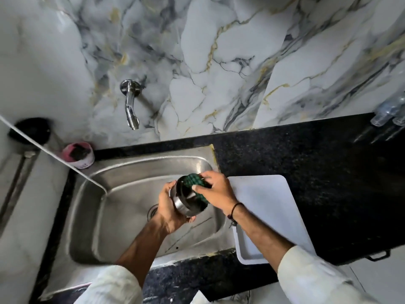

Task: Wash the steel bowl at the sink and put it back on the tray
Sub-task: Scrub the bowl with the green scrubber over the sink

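The small round steel bowl [186,201] sits just below the middle of the frame, held in the air above the basin of the stainless steel sink [122,207], tipped on its side with its mouth turned toward the right. The left hand [168,207] cups it from the lower left, fingers curled around the polished wall and base, thumb up near the rim. The right hand [215,190] comes in from the right and presses a green scrubbing pad [196,186] against the bowl's mouth, the pad pinched between thumb and bunched fingers. A dark thread band [234,210] circles the right wrist, and both forearms wear pale rolled sleeves.

Just right of the hands, a white rectangular plastic tray [269,207] lies on the black speckled stone counter [317,172], its left edge overhanging the sink's rim. Above the sink, left of centre, a chrome tap [130,102] juts from the grey-veined marble wall. A pink tub [77,154] stands at the sink's upper left corner. Clear plastic bottles [388,113] lie at the right edge.
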